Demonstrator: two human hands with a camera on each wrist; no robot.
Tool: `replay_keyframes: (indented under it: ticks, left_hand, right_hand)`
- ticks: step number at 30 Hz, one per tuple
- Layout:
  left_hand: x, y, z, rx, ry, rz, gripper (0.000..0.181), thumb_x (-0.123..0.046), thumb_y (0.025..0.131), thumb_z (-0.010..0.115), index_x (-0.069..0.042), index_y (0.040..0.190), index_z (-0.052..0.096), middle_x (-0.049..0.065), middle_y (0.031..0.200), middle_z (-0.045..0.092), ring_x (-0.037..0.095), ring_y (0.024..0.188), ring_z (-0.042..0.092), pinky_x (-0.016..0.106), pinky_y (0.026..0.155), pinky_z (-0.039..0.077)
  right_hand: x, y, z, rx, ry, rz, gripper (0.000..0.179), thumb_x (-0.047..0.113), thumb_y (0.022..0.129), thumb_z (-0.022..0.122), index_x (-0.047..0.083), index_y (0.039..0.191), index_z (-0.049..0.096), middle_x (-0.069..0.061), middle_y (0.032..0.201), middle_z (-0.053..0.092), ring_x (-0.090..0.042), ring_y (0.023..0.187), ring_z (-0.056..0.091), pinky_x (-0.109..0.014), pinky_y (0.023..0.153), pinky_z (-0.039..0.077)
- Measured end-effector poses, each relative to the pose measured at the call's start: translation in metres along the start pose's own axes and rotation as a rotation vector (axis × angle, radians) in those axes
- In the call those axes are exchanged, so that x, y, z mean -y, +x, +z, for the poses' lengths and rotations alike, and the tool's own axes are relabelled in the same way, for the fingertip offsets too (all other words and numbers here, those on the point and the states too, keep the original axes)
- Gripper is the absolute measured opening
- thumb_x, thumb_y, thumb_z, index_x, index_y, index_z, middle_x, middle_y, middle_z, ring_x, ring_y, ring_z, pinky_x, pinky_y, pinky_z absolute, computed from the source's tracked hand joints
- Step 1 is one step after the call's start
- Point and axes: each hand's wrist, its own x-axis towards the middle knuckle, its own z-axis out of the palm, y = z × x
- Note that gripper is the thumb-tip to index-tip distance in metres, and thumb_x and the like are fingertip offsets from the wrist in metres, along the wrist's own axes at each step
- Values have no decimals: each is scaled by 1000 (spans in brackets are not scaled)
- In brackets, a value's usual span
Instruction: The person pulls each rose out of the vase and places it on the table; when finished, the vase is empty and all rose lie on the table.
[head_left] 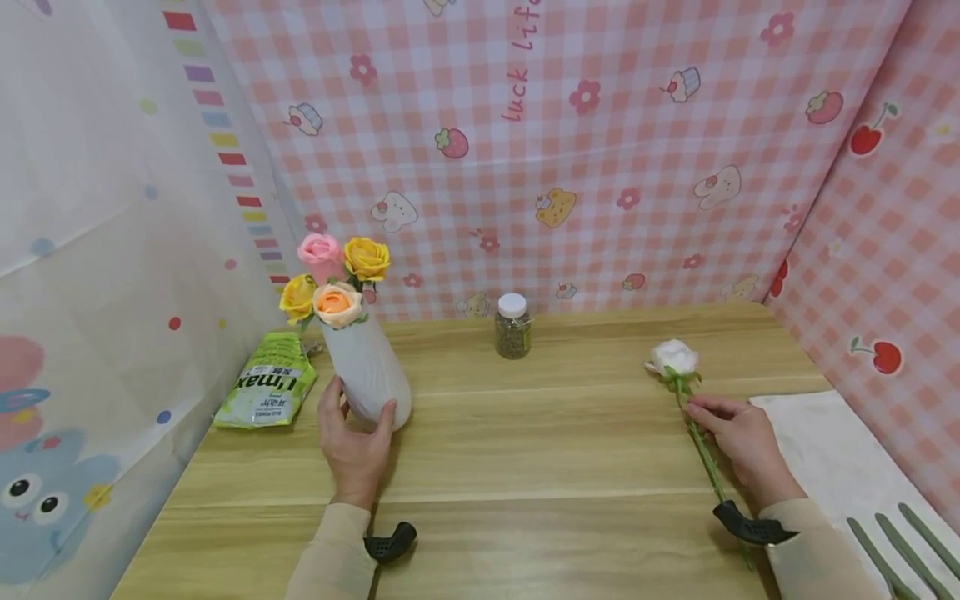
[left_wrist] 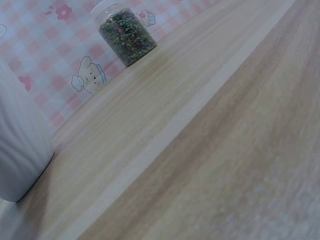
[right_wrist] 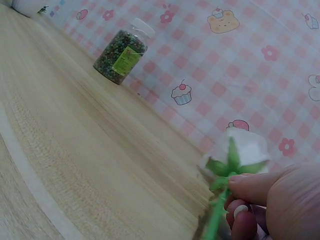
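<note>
A white ribbed vase [head_left: 367,367] stands at the left of the table, holding a pink rose [head_left: 322,257], two yellow roses [head_left: 367,259] and a peach rose [head_left: 337,304]. Around its lower part my left hand [head_left: 356,450] grips, thumb on the right side and fingers on the left. In the left wrist view the vase [left_wrist: 20,140] shows at the edge, the hand out of sight. My right hand [head_left: 742,442] pinches the green stem of a white rose [head_left: 674,358] just below the bloom. The right wrist view shows thumb and fingers on that stem [right_wrist: 215,217].
A jar of small green and brown grains [head_left: 513,329] with a white lid stands at the back middle. Left of the vase lies a green packet [head_left: 270,382]. On the right, a white cloth [head_left: 806,442] has several green stems [head_left: 903,546] on it.
</note>
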Motion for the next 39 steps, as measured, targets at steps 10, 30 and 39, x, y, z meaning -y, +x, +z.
replay_keyframes:
  ticks: [10, 30, 39]
  left_hand:
    - [1, 0, 0, 5, 10, 2, 82, -20, 69, 85, -3, 139, 45, 16, 133, 51, 30, 116, 51, 53, 80, 50]
    - [-1, 0, -1, 10, 7, -9, 82, -19, 70, 85, -4, 139, 44, 16, 133, 51, 29, 118, 50, 53, 82, 50]
    - [1, -1, 0, 1, 9, 11, 81, -18, 70, 85, -2, 139, 45, 17, 131, 52, 30, 116, 51, 53, 80, 50]
  right_hand:
    - [8, -3, 0, 36, -89, 2, 47, 29, 91, 67, -7, 120, 62, 7, 87, 69, -2, 71, 58, -21, 60, 51]
    - [10, -3, 9, 41, -387, -162, 34, 25, 84, 75, 2, 109, 71, -7, 85, 71, -4, 71, 59, -19, 58, 45]
    - [7, -5, -12, -113, -363, -118, 34, 25, 85, 73, 2, 110, 71, -7, 84, 71, 2, 67, 55, -17, 54, 45]
